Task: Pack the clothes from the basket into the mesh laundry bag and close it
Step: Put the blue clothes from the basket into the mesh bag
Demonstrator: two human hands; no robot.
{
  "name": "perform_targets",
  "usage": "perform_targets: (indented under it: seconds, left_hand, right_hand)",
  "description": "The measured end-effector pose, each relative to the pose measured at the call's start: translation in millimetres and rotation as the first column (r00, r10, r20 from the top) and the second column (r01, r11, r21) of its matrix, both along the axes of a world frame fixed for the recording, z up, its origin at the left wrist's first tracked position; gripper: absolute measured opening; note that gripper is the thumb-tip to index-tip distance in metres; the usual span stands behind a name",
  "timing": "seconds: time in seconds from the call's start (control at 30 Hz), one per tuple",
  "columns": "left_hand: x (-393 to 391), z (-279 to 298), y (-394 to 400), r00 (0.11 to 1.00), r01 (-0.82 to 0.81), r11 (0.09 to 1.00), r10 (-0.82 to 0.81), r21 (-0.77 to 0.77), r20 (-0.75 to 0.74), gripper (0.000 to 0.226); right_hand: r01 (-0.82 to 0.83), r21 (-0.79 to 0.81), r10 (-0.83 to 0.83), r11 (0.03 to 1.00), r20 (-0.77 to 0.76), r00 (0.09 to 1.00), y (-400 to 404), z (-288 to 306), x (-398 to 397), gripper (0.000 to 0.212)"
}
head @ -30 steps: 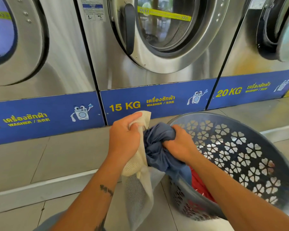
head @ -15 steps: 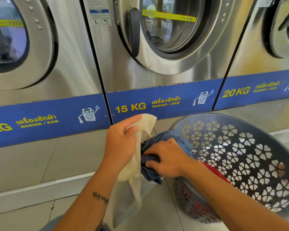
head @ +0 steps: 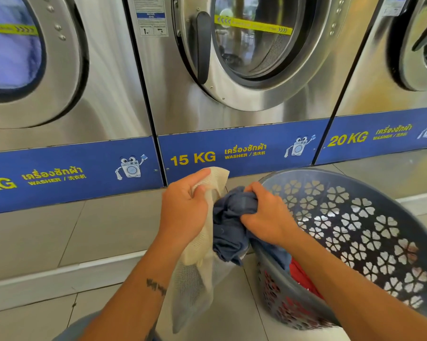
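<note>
Midway: left hand (head: 183, 212) pinches mesh laundry bag (head: 197, 257) mouth; right hand (head: 266, 217) clutches blue garment (head: 229, 225) at the opening. Red clothes (head: 303, 279) remain in basket (head: 379, 193); bag unclosed.

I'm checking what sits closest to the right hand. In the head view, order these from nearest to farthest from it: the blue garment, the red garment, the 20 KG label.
1. Blue garment: gripped in the right hand.
2. Red garment: below, inside the basket.
3. 20 KG label: far up on the right washer.
</note>
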State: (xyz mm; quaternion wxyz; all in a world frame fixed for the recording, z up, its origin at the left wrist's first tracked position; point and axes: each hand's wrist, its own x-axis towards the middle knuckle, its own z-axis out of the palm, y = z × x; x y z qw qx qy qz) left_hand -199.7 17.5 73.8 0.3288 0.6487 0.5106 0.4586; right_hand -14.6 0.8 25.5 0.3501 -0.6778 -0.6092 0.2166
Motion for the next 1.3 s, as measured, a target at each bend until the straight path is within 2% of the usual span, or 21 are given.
perform_targets:
  seconds: [0.03,0.1,0.17,0.2,0.27,0.33,0.4,0.5,0.57,0.6,0.67,0.7,0.77,0.83,0.97,1.0,1.07,1.1,1.17,1.23,1.3]
  left_hand:
    - [2,-1,0,1.0,0.015,1.0,-0.015,0.002,0.01,0.042]
    - [1,-2,2,0.999,0.031,0.999,-0.031,0.008,0.036,0.042]
    - [-3,2,3,0.996,0.06,0.998,-0.06,0.002,0.066,0.042]
    - [-4,4,2,0.992,0.089,0.996,-0.088,-0.011,0.092,0.041]
    - [-6,8,-4,0.978,0.163,0.986,-0.158,-0.029,0.137,0.041]
    - [-7,9,-10,0.971,0.194,0.981,-0.188,-0.024,0.15,0.042]
    - [-12,8,-12,0.975,0.151,0.988,-0.143,-0.033,0.171,0.042]
    - [-22,3,-4,0.988,0.037,0.997,-0.026,-0.071,0.153,0.042]
    - [-23,0,0,0.992,-0.003,0.996,0.013,-0.084,0.124,0.042]
    - [-23,-1,1,0.993,-0.004,0.996,0.014,-0.087,0.113,0.042]
    - [-20,-1,0,0.996,0.015,0.996,-0.007,-0.088,0.092,0.042]
    - [-19,-1,0,0.996,0.027,0.996,-0.02,-0.087,0.086,0.042]
    - [-18,0,-1,0.995,0.041,0.995,-0.033,-0.086,0.09,0.042]
    - [-20,0,-2,0.994,0.045,0.995,-0.036,-0.088,0.101,0.042]
    - [-21,1,-9,0.994,0.064,0.994,-0.056,-0.083,0.095,0.042]
    - [-20,0,-10,0.994,0.076,0.994,-0.069,-0.076,0.089,0.042]
    - [-17,-2,-13,0.993,0.09,0.994,-0.085,-0.061,0.078,0.042]
    - [-16,-3,-14,0.994,0.093,0.994,-0.089,-0.056,0.067,0.042]
    - [-15,-4,-15,0.993,0.11,0.993,-0.107,-0.049,0.056,0.043]
    - [-16,-8,-14,0.993,0.107,0.992,-0.104,-0.061,0.051,0.042]
    - [-17,-12,-12,0.996,0.082,0.993,-0.079,-0.083,0.037,0.042]
  right_hand:
    - [0.038,0.041,-0.033,0.998,-0.112,0.993,0,5,-10,0.039]
    - [0.031,0.018,-0.023,0.999,-0.333,0.942,-2,10,-29,0.048]
    - [-0.12,-0.036,0.097,0.992,-0.381,0.919,-6,0,-46,0.032]
    - [-0.203,-0.076,0.166,0.976,-0.341,0.925,-8,-9,-52,0.023]
    - [-0.341,-0.223,0.304,0.913,-0.187,0.934,-10,-22,-58,0.025]
    - [-0.418,-0.429,0.426,0.8,-0.085,0.901,-8,-26,-61,0.031]
    - [-0.462,-0.513,0.528,0.723,-0.02,0.849,-8,-27,-63,0.033]
    - [-0.446,-0.424,0.55,0.788,0.161,0.819,-10,-16,-65,0.032]
    - [-0.345,-0.319,0.453,0.883,0.384,0.804,-12,0,-60,0.031]
    - [-0.29,-0.262,0.388,0.92,0.518,0.763,-14,8,-55,0.033]
    - [-0.148,-0.273,0.3,0.951,0.687,0.661,-21,13,-41,0.047]
    - [-0.057,-0.348,0.3,0.936,0.701,0.647,-26,11,-33,0.053]
    - [0.03,-0.491,0.314,0.871,0.602,0.734,-32,1,-19,0.051]
    - [-0.001,-0.494,0.279,0.87,0.489,0.826,-32,-10,-12,0.033]
    - [0.07,-0.179,0.047,0.981,0.578,0.815,-26,-5,-22,0.017]
    - [0.061,-0.098,0.0,0.993,0.531,0.848,-24,-2,-27,0.015]
    - [-0.003,-0.03,0.012,1.0,0.321,0.947,-22,-2,-41,0.021]
    - [-0.06,-0.063,0.072,0.996,0.195,0.978,-24,-3,-50,0.025]
    - [-0.212,-0.211,0.224,0.954,0.034,0.974,-27,-17,-67,0.025]
    - [-0.359,-0.384,0.366,0.851,-0.058,0.929,-29,-37,-76,0.028]
    - [-0.406,-0.527,0.411,0.746,-0.115,0.904,-25,-55,-71,0.04]
